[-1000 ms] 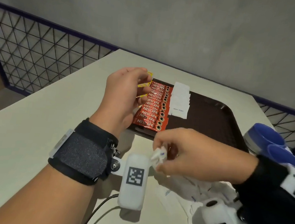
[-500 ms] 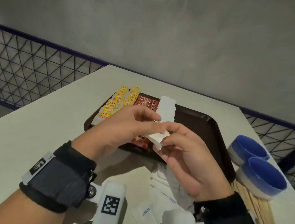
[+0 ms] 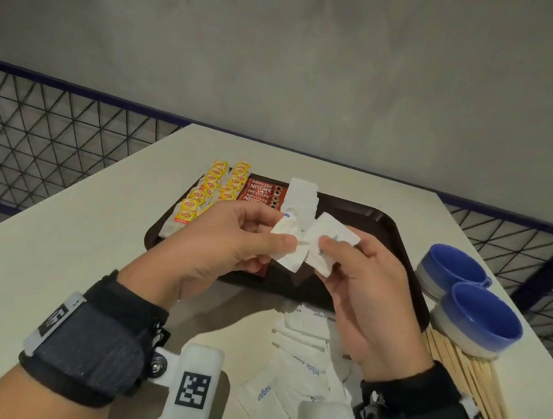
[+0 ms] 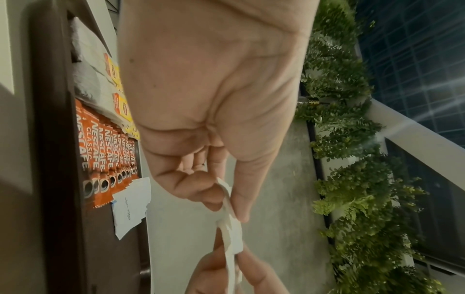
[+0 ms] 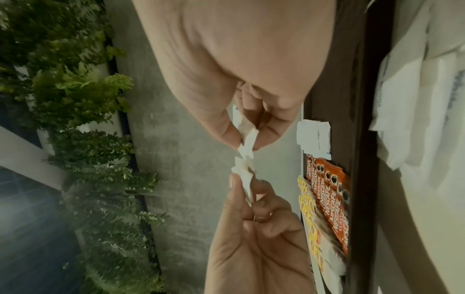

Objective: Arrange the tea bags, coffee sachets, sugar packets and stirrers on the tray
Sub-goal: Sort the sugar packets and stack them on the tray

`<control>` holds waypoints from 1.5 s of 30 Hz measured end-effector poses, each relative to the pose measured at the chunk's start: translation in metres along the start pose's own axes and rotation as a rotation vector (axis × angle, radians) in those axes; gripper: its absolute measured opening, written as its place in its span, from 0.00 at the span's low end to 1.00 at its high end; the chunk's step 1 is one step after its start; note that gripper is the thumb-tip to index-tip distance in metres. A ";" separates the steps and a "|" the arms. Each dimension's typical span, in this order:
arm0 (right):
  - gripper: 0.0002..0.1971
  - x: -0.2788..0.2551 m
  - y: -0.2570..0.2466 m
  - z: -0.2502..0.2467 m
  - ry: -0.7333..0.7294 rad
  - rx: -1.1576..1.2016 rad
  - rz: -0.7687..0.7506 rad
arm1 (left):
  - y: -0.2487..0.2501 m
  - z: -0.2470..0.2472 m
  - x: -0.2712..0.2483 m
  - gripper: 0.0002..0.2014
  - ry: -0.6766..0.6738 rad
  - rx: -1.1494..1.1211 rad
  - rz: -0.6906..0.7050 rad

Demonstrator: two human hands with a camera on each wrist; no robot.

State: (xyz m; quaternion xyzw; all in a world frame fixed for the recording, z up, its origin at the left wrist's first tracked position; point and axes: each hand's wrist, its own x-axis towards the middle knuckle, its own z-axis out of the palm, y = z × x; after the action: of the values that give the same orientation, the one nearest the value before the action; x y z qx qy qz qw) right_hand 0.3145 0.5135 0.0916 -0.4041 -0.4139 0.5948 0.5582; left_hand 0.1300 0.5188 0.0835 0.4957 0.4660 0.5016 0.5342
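Both hands are raised above the near edge of the dark brown tray [image 3: 380,221], each pinching white sugar packets. My left hand [image 3: 278,240] [image 4: 231,206] pinches a packet [image 3: 286,227] between thumb and fingers. My right hand [image 3: 324,245] [image 5: 247,143] pinches another packet [image 3: 332,236] [image 5: 247,139]; the two packets touch at their corners. On the tray lie rows of yellow tea bags [image 3: 208,188], red coffee sachets [image 3: 263,190] [image 4: 105,157] and white sugar packets [image 3: 301,195]. Loose sugar packets [image 3: 299,356] lie on the table under my hands. Wooden stirrers [image 3: 475,387] lie to the right.
Two blue cups [image 3: 476,315] stand at the right, beside the tray and over the stirrers' far ends. The cream table [image 3: 41,234] ends at a grey wall; wire mesh fencing [image 3: 35,140] runs on both sides.
My left hand left the tea bags and came to meet the right hand. The right hand lifted sugar packets from the table pile. Now each hand holds a packet, drawn slightly apart.
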 end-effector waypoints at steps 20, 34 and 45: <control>0.09 0.002 0.001 -0.006 0.094 0.099 0.034 | 0.002 0.009 -0.006 0.16 0.002 0.059 -0.015; 0.16 -0.006 0.006 0.001 -0.079 -0.280 -0.266 | 0.000 0.011 -0.005 0.07 0.178 0.148 0.026; 0.22 -0.003 0.015 0.001 -0.095 -0.502 -0.427 | 0.004 0.012 -0.005 0.17 0.083 -0.060 -0.032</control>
State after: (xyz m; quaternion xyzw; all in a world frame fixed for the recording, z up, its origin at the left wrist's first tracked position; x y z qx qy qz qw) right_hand 0.3087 0.5098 0.0780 -0.4052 -0.6484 0.3620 0.5333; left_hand 0.1417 0.5129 0.0882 0.4508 0.4804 0.5267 0.5372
